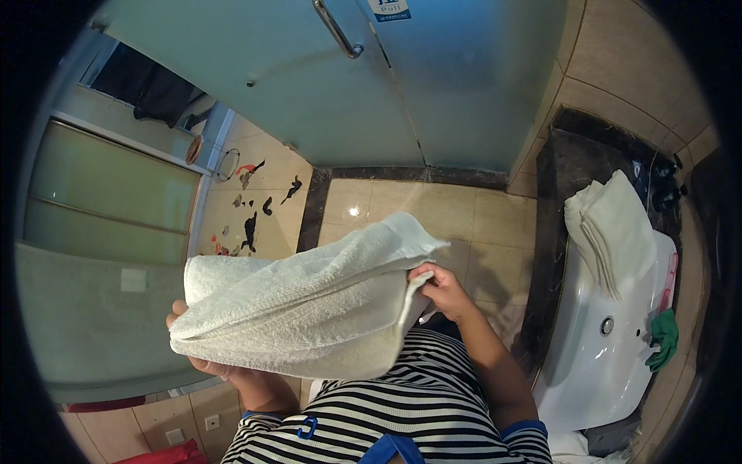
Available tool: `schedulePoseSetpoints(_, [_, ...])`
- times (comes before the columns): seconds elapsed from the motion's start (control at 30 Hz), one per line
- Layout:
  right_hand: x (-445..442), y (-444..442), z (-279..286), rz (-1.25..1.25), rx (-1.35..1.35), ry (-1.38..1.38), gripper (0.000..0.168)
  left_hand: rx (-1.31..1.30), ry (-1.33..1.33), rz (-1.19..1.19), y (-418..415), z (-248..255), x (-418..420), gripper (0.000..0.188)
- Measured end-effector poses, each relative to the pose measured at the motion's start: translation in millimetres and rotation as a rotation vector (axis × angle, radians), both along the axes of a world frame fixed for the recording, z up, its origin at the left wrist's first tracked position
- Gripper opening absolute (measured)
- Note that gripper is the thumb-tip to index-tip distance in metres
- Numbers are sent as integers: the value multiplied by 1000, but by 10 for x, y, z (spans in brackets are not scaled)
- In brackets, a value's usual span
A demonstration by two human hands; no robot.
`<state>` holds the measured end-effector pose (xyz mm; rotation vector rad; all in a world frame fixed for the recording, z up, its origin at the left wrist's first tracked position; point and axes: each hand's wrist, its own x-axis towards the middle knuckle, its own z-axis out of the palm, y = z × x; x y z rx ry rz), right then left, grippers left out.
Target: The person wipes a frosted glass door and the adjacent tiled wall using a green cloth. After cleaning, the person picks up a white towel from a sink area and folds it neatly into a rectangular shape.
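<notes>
A white terry towel [301,296], folded in layers, is held up in front of my striped shirt. Its left end lies over my left hand [203,359], whose fingers show at the towel's left edge while the palm is hidden. My right hand [440,287] pinches the towel's edge at the right, where the layers part. Off to the right, a stack of folded white towels [614,232] rests partly on the dark stone counter and over the far end of the white sink.
A frosted glass door [348,98] with a metal handle [339,32] stands ahead. Dark and red scraps [249,232] lie on the floor tiles at left. A green cloth [664,339] hangs at the rim of the white sink [579,371]. Bottles [666,185] stand on the dark stone counter [579,151].
</notes>
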<state>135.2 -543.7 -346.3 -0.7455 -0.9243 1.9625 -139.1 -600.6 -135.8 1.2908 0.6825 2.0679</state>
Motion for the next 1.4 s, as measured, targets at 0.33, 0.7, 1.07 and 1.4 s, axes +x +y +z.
schedulePoseSetpoints(0.33, [377,-33,91,-28,1,309,15,-220,-229,471,42,153,166,17])
schedulePoseSetpoints(0.7, [651,-287,-133,62,-133,598,15,-191,-129,238,-20,23,1,17])
schedulePoseSetpoints(1.07, [684,-157,24,368,0,144,13,-163,185,329,117,20,245,24])
schedulePoseSetpoints(1.4, [543,-102,-275,137,-264,301,28,-58,302,268,63,-57,197,29])
